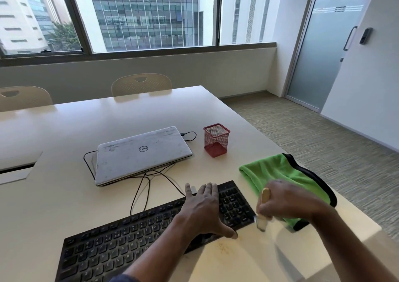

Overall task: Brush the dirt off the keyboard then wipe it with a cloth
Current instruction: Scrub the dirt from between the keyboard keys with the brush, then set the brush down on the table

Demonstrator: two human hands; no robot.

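- your left hand presses flat, fingers straight, on the keyboard, which lies on the table.
- your right hand grips the brush, bristles at the keyboard's right end.
- the green cloth lies just right of the keyboard.

Office meeting room: long table, chairs, frosted glass door

Black keyboard, pale brush, green cloth alongside
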